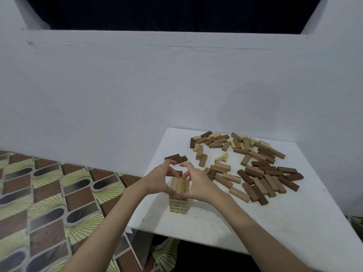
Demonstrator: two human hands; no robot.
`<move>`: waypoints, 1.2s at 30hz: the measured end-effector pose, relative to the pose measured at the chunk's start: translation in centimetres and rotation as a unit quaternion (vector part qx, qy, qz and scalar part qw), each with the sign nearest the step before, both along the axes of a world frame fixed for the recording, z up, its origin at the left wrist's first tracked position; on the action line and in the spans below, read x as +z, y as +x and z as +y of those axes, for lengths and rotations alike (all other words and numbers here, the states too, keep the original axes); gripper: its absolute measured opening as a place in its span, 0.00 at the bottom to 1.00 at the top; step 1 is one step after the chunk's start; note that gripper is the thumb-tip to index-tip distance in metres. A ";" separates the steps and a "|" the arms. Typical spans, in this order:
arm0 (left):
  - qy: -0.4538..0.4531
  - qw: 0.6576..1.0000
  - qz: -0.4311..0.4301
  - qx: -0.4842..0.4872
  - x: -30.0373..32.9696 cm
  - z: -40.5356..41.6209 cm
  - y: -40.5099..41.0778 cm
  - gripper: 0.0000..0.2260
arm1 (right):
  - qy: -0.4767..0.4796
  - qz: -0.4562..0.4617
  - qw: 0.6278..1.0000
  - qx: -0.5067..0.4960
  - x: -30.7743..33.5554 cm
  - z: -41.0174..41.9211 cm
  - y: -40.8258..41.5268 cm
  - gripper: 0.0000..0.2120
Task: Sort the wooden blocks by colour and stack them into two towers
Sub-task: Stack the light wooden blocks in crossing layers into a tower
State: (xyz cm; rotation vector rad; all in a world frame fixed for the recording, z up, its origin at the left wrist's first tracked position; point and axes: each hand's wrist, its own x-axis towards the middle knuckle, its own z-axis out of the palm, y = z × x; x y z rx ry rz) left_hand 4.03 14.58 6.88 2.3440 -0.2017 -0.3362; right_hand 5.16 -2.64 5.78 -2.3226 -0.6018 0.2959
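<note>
A tower of light wooden blocks (178,203) stands near the left front of the white table (255,222). My left hand (159,178) and my right hand (198,184) curl round its top layer from either side, thumbs at the near edge and fingers at the far edge. Behind the hands, dark brown blocks (176,158) are stacked in a low pile, its lower part hidden. A loose heap of mixed light and dark blocks (255,165) is spread across the table's right half.
A white wall (137,91) rises directly behind the table. To the left, lower down, lies a patterned tiled floor (49,203). The table's left edge runs close beside the light tower.
</note>
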 end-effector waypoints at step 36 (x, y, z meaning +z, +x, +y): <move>0.102 0.993 -0.028 -0.050 -0.5 -0.5 0.1 0.46 | -0.067 0.001 0.998 0.015 0.0 -0.9 -0.5 0.49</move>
